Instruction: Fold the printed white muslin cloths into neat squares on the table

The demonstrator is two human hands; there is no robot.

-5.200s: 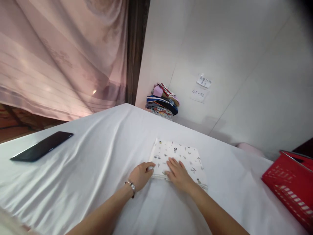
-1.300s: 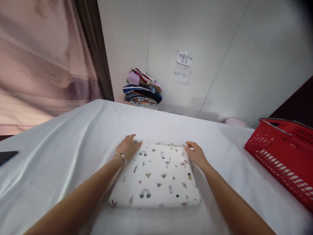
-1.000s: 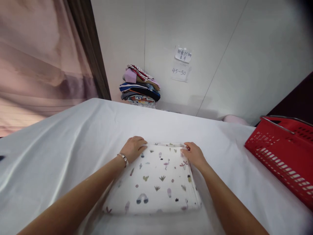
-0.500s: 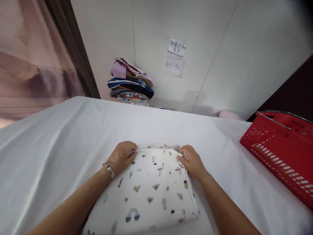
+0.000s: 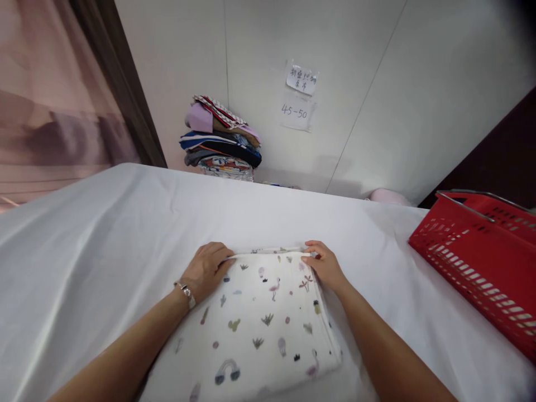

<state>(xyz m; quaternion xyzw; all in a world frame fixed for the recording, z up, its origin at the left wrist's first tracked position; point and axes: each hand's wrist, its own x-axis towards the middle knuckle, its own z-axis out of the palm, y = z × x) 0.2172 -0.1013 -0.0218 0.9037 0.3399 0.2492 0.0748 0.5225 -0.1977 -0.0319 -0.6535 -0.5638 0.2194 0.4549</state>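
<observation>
A folded white cloth [image 5: 259, 318] printed with small flamingos, cacti and rainbows lies on the white-covered table [image 5: 104, 234] in front of me. My left hand [image 5: 206, 269], with a bracelet at the wrist, pinches the cloth's far left corner, fingers curled round the edge. My right hand [image 5: 323, 266] pinches the far right corner the same way. The far edge is lifted slightly between the two hands.
A red plastic basket [image 5: 481, 262] stands on the table at the right. A stack of folded colourful clothes [image 5: 221, 140] sits against the wall beyond the table. Two paper notes [image 5: 299, 95] hang on the wall. A pink curtain [image 5: 46, 100] hangs at the left.
Both hands went from the cloth's near edge to its far corners and closed on them. The far edge has risen a little. The view has swung left, dropping the phone out of sight.
</observation>
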